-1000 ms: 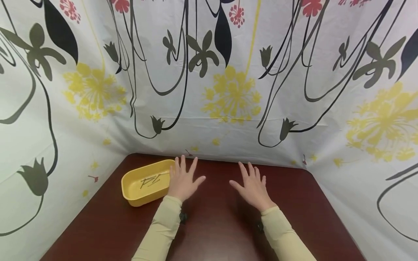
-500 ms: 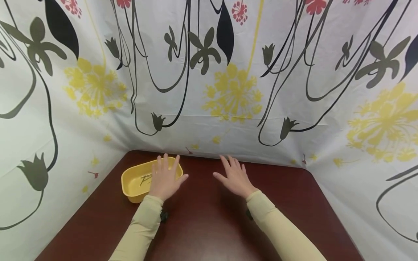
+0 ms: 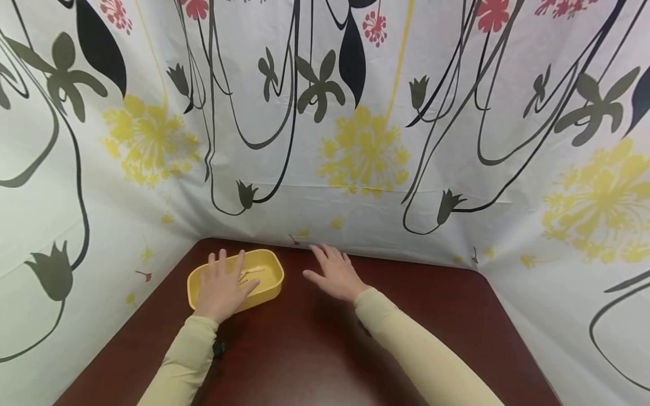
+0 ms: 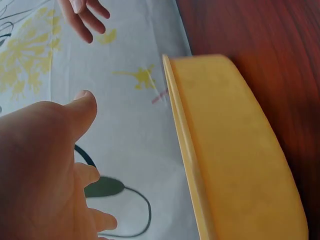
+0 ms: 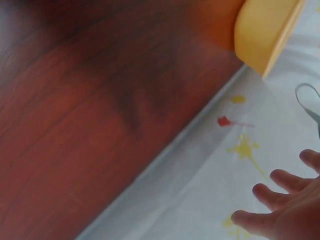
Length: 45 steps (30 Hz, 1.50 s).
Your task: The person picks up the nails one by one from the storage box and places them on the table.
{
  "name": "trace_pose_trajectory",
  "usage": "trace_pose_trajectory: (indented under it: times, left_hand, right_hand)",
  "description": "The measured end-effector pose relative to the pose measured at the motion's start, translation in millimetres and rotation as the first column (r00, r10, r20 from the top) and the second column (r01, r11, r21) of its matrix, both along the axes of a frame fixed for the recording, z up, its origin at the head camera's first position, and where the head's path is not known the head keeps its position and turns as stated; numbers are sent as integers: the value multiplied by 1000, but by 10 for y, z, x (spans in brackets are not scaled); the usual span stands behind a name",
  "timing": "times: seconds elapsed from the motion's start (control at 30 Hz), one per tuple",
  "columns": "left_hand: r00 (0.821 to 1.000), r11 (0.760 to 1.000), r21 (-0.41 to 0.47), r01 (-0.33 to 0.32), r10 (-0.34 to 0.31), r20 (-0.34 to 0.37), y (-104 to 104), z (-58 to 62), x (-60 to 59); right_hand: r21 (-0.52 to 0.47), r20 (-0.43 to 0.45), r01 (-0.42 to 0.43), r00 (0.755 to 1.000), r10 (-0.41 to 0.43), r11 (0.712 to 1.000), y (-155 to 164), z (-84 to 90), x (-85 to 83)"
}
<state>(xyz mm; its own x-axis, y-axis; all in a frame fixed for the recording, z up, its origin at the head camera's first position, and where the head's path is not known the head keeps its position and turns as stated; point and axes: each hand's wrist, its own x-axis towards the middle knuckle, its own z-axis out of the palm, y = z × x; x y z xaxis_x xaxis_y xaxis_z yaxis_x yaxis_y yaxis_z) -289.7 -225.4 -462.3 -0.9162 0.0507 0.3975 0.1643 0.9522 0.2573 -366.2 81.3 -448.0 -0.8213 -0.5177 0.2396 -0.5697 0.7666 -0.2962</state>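
Observation:
A yellow oblong tray (image 3: 271, 283) sits at the back left of the dark red table (image 3: 315, 355); several thin metal pins (image 3: 250, 272) lie inside it. My left hand (image 3: 220, 287) hovers over the tray with fingers spread and straight, holding nothing. The left wrist view shows that palm (image 4: 37, 175) beside the tray's outer wall (image 4: 235, 150). My right hand (image 3: 336, 274) is open above the table, just right of the tray, near the back edge. In the right wrist view its fingers (image 5: 285, 200) reach toward the curtain, with the tray's end (image 5: 265, 30) above.
A white curtain with black, yellow and red flower prints (image 3: 355, 146) closes in the table at the back and on both sides. Both arms wear pale yellow sleeves (image 3: 421, 355). The front of the table shows bare wood.
Both hands have moved left and toward the back. My left hand went from beside the tray to over it; my right hand came close to the tray's right end.

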Motion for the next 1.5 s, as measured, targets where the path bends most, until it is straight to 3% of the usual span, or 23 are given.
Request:
trace_pose_trajectory:
  times: [0.17, 0.3, 0.47, 0.77, 1.03, 1.3, 1.5]
  left_hand:
    - [1000, 1000, -5, -5, 5, -27, -172, 44, 73]
    - [1000, 1000, 19, -18, 17, 19, -268, 77, 165]
    - [996, 998, 46, -37, 33, 84, -411, 20, 248]
    - [991, 994, 99, -48, 34, 132, -651, -146, 360]
    - [974, 992, 122, -44, 15, 226, -799, -284, 320]
    - [964, 993, 121, -17, -16, 267, -848, -363, 268]
    - [963, 992, 119, -45, 12, 270, -840, -408, 263]
  right_hand:
    - [29, 6, -43, 999, 43, 999, -215, -9, -84]
    - [48, 8, -62, 998, 61, 997, -367, 2, -133]
    - [84, 34, -71, 997, 69, 994, -521, -3, -178]
    - [107, 120, -74, 991, 61, 991, -757, -144, -255]
    - [124, 168, -33, 986, 12, 992, -922, -265, -305]
    - [168, 196, -22, 981, -11, 986, -956, -414, -300]
    - [169, 176, -28, 984, -3, 985, -939, -491, -297]
